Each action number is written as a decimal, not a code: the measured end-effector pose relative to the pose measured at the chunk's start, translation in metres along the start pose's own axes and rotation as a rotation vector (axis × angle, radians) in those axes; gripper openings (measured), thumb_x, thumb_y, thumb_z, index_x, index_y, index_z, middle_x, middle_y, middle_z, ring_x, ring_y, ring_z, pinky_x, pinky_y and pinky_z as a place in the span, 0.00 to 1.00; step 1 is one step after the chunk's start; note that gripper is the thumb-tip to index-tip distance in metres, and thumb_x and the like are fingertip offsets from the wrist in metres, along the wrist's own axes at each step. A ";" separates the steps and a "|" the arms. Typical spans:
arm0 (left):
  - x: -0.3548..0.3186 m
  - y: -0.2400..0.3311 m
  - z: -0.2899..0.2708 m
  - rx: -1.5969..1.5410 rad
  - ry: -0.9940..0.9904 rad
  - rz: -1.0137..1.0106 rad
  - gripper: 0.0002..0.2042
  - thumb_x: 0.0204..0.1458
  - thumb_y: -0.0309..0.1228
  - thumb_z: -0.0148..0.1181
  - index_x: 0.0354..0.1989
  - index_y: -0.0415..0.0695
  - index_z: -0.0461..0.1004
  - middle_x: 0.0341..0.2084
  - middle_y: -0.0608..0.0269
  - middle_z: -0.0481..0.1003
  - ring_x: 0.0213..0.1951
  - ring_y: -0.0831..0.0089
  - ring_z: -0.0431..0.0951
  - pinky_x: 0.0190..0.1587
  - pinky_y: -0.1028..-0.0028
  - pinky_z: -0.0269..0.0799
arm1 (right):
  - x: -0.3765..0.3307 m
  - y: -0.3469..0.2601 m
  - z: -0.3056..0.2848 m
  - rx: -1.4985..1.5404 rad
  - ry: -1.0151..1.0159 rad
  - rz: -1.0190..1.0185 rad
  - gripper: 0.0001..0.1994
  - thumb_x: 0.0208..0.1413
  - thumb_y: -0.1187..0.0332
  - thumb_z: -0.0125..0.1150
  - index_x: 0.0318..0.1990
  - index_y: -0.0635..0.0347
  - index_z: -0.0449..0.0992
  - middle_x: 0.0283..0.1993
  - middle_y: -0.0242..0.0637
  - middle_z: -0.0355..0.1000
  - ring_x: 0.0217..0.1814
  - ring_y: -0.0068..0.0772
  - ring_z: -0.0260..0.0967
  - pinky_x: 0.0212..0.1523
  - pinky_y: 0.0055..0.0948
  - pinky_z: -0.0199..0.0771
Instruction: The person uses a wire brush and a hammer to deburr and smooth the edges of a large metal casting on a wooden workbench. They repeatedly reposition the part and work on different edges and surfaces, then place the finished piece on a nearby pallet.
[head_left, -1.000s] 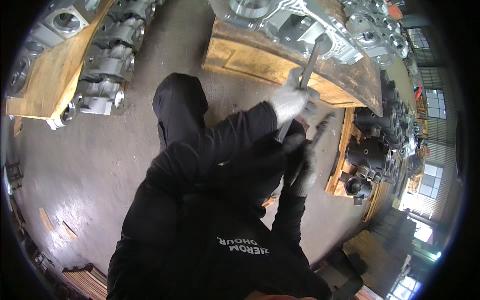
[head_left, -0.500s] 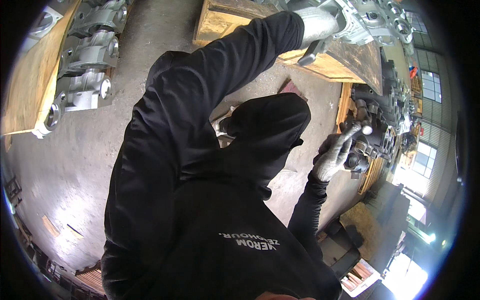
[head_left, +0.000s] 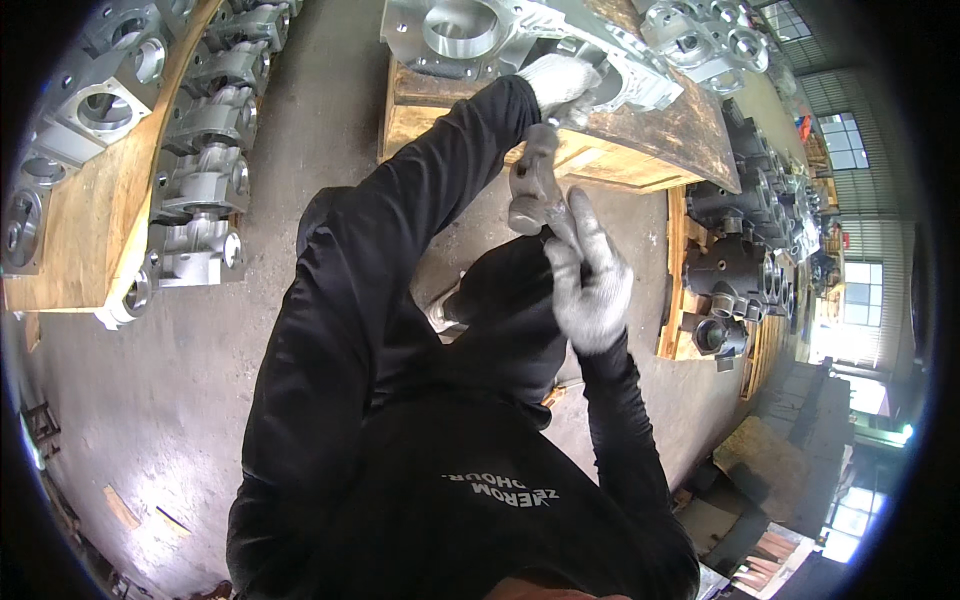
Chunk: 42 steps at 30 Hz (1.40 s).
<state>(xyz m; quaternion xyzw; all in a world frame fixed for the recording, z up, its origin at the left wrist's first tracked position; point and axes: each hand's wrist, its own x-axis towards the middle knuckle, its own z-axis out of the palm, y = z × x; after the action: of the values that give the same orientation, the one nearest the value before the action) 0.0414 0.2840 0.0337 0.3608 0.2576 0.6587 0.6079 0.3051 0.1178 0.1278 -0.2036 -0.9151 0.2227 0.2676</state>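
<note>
My right hand [head_left: 592,295], in a white glove, grips a hammer [head_left: 537,185] by its handle, with a finger stretched out along it. The hammer's metal head is raised in front of my body, just below my left hand. My gloved left hand [head_left: 560,85] rests at the near edge of a large silver metal casting [head_left: 460,28] with round bores. Its fingers are closed around something greyish, mostly hidden and too blurred to name. The casting lies on a wooden crate [head_left: 440,95].
More silver castings [head_left: 205,180] stand by a wooden board [head_left: 110,240] on the left. Dark castings [head_left: 725,265] sit on wooden pallets at the right. A box of copper-coloured pieces [head_left: 770,565] is at lower right. Concrete floor [head_left: 330,120] lies between the crates.
My right hand has swung the hammer from the right in toward my left hand. My left hand has shifted left and slightly down in the view, and more of the casting shows.
</note>
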 end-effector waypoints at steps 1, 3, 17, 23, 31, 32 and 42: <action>0.002 -0.003 -0.004 -0.161 -0.047 -0.074 0.16 0.62 0.37 0.56 0.37 0.33 0.79 0.29 0.53 0.81 0.27 0.66 0.80 0.33 0.66 0.76 | 0.006 -0.002 -0.001 0.034 -0.015 0.097 0.28 0.57 0.80 0.62 0.68 0.61 0.69 0.51 0.46 0.82 0.46 0.48 0.83 0.50 0.36 0.80; 0.008 -0.008 -0.010 -0.254 -0.014 -0.132 0.15 0.62 0.37 0.57 0.39 0.33 0.79 0.31 0.54 0.81 0.29 0.65 0.80 0.36 0.66 0.76 | 0.007 -0.009 -0.002 -0.064 -0.107 -0.134 0.30 0.54 0.78 0.66 0.68 0.60 0.70 0.53 0.46 0.82 0.44 0.47 0.83 0.49 0.36 0.81; 0.012 0.010 0.022 0.101 0.230 -0.029 0.05 0.65 0.27 0.52 0.36 0.41 0.68 0.22 0.65 0.65 0.19 0.76 0.63 0.20 0.74 0.59 | 0.005 -0.013 -0.002 -0.011 -0.019 -0.506 0.27 0.45 0.68 0.75 0.57 0.52 0.82 0.39 0.44 0.82 0.30 0.41 0.80 0.31 0.33 0.80; 0.014 0.003 0.021 0.281 0.111 0.161 0.04 0.65 0.26 0.51 0.36 0.42 0.68 0.22 0.67 0.64 0.20 0.78 0.61 0.20 0.74 0.59 | 0.006 -0.012 -0.001 0.081 -0.025 -0.260 0.23 0.56 0.74 0.66 0.61 0.57 0.77 0.41 0.45 0.82 0.36 0.45 0.81 0.38 0.37 0.81; 0.003 0.007 0.033 0.069 0.082 -0.020 0.03 0.64 0.26 0.51 0.37 0.43 0.70 0.21 0.70 0.62 0.19 0.80 0.60 0.19 0.76 0.58 | 0.014 -0.007 -0.005 0.051 0.024 0.154 0.19 0.58 0.73 0.68 0.58 0.59 0.79 0.41 0.45 0.83 0.36 0.40 0.82 0.37 0.36 0.82; 0.002 0.008 0.032 0.235 0.098 0.055 0.04 0.64 0.26 0.52 0.35 0.43 0.69 0.21 0.70 0.62 0.19 0.80 0.60 0.19 0.75 0.58 | 0.012 -0.004 -0.003 -0.038 0.007 0.049 0.19 0.60 0.75 0.65 0.60 0.60 0.78 0.46 0.45 0.83 0.40 0.42 0.84 0.39 0.36 0.83; 0.022 0.001 0.000 -0.120 0.172 -0.047 0.08 0.66 0.30 0.53 0.48 0.39 0.71 0.28 0.64 0.72 0.24 0.76 0.72 0.23 0.75 0.69 | -0.002 0.021 -0.021 0.048 -0.008 0.071 0.21 0.61 0.69 0.63 0.61 0.65 0.77 0.48 0.51 0.82 0.42 0.45 0.82 0.44 0.39 0.81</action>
<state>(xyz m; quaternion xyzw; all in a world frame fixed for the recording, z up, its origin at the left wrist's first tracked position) 0.0409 0.3055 0.0385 0.2599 0.2771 0.6871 0.6193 0.3247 0.1404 0.1322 -0.2285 -0.9028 0.2545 0.2607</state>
